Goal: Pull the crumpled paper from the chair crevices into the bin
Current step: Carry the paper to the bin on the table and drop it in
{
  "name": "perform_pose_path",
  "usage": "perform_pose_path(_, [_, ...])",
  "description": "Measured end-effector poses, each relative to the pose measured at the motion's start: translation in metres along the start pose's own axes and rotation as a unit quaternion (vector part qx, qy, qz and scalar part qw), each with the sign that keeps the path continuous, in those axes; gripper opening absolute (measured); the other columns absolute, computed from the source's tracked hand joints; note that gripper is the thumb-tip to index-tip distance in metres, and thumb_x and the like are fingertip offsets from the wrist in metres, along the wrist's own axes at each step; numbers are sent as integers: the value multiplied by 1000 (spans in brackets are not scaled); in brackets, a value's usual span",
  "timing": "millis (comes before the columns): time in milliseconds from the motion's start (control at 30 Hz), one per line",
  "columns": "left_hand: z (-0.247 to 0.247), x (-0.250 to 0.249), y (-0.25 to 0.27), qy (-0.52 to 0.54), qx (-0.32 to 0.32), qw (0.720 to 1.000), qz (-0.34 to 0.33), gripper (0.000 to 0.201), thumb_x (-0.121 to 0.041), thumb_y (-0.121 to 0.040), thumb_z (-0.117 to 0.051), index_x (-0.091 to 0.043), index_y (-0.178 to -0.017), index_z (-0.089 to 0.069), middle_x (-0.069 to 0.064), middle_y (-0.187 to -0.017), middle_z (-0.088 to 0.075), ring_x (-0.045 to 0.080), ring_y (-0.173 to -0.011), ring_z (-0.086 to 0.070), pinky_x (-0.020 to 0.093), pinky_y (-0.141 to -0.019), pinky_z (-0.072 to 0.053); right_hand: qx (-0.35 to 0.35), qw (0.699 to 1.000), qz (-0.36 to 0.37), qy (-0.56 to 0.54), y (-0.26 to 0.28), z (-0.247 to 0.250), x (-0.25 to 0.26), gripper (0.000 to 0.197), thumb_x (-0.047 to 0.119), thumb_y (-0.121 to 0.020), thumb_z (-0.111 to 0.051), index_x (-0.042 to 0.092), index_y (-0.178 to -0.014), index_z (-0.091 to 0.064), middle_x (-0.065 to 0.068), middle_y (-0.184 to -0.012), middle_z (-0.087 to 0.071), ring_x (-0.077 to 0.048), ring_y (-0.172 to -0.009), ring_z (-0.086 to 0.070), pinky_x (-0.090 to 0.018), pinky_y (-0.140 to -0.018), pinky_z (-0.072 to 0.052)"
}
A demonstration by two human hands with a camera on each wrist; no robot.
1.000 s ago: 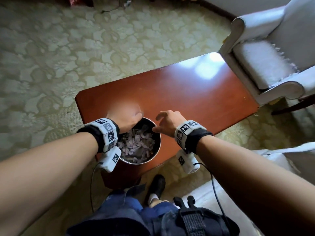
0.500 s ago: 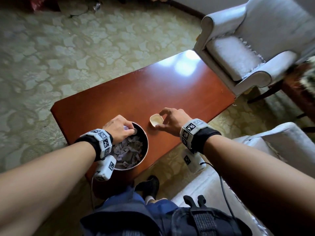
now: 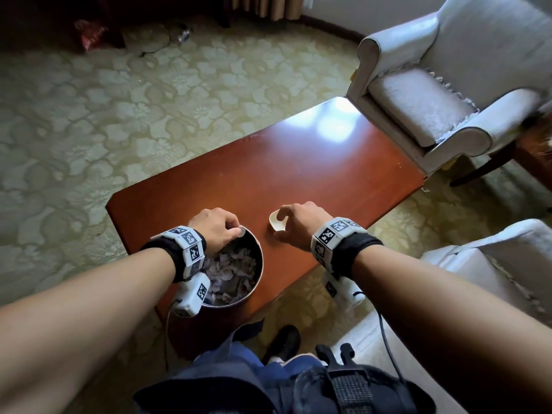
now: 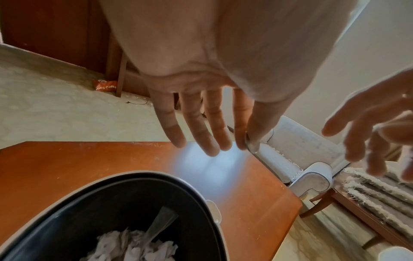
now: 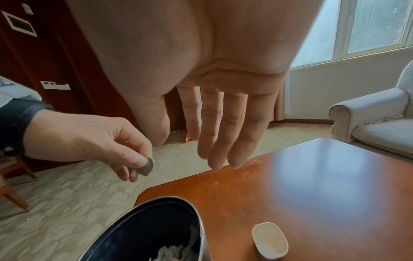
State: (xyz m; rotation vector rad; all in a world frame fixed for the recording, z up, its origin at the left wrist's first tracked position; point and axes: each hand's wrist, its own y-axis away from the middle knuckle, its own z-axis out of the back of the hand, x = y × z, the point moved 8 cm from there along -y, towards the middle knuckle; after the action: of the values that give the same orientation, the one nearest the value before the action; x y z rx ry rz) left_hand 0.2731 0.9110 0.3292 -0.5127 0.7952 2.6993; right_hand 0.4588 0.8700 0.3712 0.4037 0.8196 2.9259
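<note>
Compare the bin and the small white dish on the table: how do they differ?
The bin is dark inside, with a metal rim; the dish is white. The bin is much larger and deeper; the dish is small and shallow. The bin holds crumpled paper; the dish looks empty. Both stand upright on the table, side by side.

Bare table (image 3: 298,162) beyond bin (image 3: 259,264) and dish (image 3: 276,223) — unobstructed.
</note>
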Motion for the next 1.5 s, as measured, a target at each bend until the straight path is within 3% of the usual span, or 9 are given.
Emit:
perform_pose_path(133, [-3,-49,-12,-20,14,1000,-10,19,-50,-90,-60,-35,-84,-68,-9,-86,-66,16,-89,-62,29,-78,-51,-12,1000,-12,-16,13,7,-46,38,49,-80,-66,34,-114,-59,1,-102,-67,-26,-90,-65,-34,-80,-54])
perform_pose_path(267, [-17,-106,-26,-31,19,999,-11,20,-50,-89,-62,-35,-78,-67,-12,-83,-67,14,-85,-63,29,-76,-53,-21,998,-40,-38,29,16,-114,41,52,-78,-66,33,-115,-60,1,-102,-69,-25,-97,-65,-33,-84,-53])
perform_pose_path(433, [-36,-165,-51,-62,0,998,-6,18,-52,-86,-63,-37,-77,-64,-5,-92,-71,19,-88,-66,33,-79,-56,-36,995,-74,-57,45,26,-192,42,52,-78,-67,31,-114,-61,0,-103,-71,-24,-99,-66,-36,-91,-53])
perform_pose_path(600, [-60,-192,-81,-88,12,996,10,15,-51,-86,-63,-38,-78,-62,-4,-96,-71,21,-89,-65,31,-76,-54,-16,993,-84,-76,45,16,-235,45,55,-77,-63,29,-114,-61,0,-101,-72,-22,-97,-67,-39,-91,-54])
perform_pose_path(800, [-73,-193,-137,-78,26,994,68,12,-39,-88,-62,-31,-91,-71,0,-93,-72,22,-83,-66,29,-73,-54,21,992,-80,-93,18,8,-274,41,50,-84,-63,27,-117,-59,-2,-109,-70,-24,-102,-65,-39,-92,-53])
perform_pose_path(1000, [-102,-182,-213,-60,53,989,128,19,-42,-85,-65,-29,-96,-72,4,-99,-73,27,-91,-67,30,-80,-52,30,991,-82,-102,-53,3,-303,40,53,-84,-58,30,-117,-57,-2,-109,-70,-25,-103,-65,-41,-90,-53])
perform_pose_path(1100, [-123,-172,-245,-42,63,985,153,15,-42,-86,-65,-29,-90,-70,6,-100,-72,29,-91,-66,30,-80,-50,60,989,-76,-111,-94,-14,-310,38,52,-84,-59,30,-116,-58,-1,-109,-70,-25,-103,-64,-40,-92,-53])
perform_pose_path(1300, [-174,-146,-285,-8,93,978,186,18,-40,-89,-63,-28,-97,-73,8,-100,-69,27,-80,-56,29,-77,-47,116,980,-98,-126,-164,-65,-324,34,45,-85,-62,29,-115,-60,-1,-110,-70,-25,-105,-64,-38,-93,-53])
perform_pose_path(1500, [-219,-107,-306,-9,113,967,230,20,-40,-92,-61,-27,-103,-73,8,-107,-68,31,-99,-62,34,-87,-49,160,972,-98,-138,-212,-121,-319,36,45,-85,-63,27,-117,-60,-2,-111,-70,-25,-103,-64,-37,-93,-53])
